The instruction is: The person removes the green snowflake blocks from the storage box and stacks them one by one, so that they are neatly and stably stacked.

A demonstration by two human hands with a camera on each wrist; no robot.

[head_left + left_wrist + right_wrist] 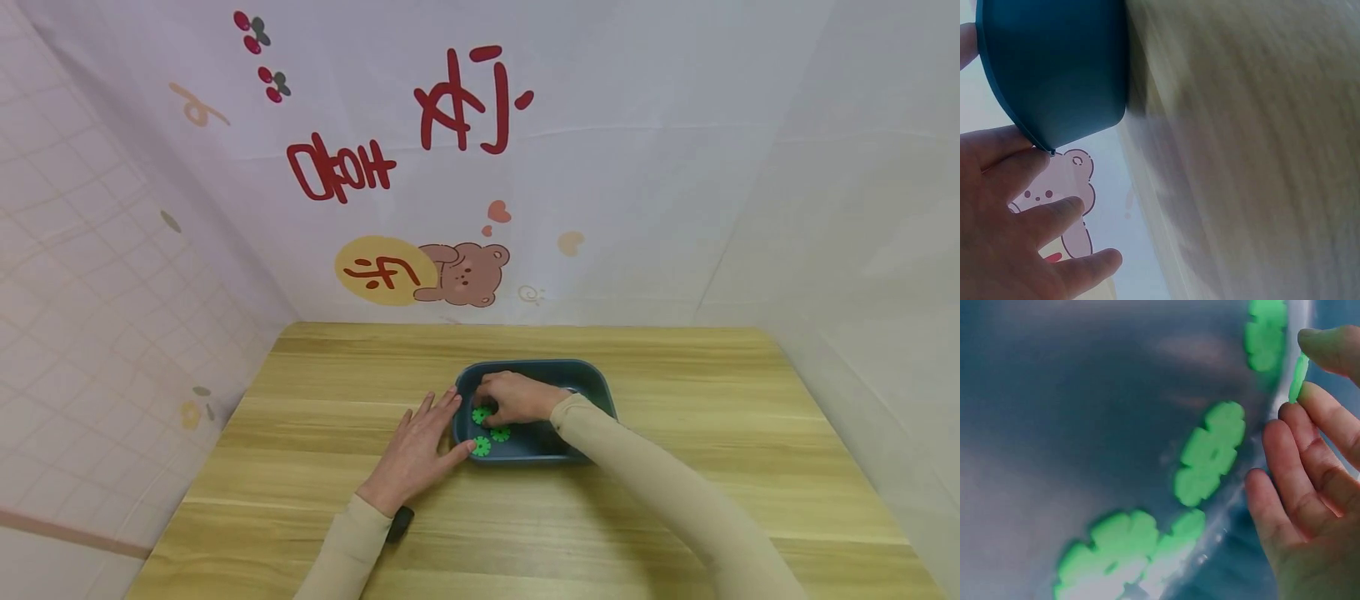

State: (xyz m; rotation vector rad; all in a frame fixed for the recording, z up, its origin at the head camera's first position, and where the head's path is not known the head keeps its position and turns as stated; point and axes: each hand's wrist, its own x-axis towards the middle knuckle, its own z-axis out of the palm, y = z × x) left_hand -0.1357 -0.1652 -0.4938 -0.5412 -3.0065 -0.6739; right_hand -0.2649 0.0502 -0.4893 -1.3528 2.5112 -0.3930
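A dark blue rectangular bin (551,442) sits on the table, with several flat green notched discs (482,447) toward its left end. My right hand (517,398) reaches into the bin. In the right wrist view, its thumb and index fingertip pinch one thin green notched disc (1298,378) edge-on, while other green notched discs (1210,454) lie along the bin's inner edge. At the bin's left end is my left hand (416,454), fingers spread and fairly straight. Its fingertips (1035,159) are at the bin's rim in the left wrist view, and its thumb reaches the front left corner.
The wood-grain table (337,358) runs back to a white printed cloth (637,167), with cloth sides at left and right. A small black object (401,525) is at the left wrist.
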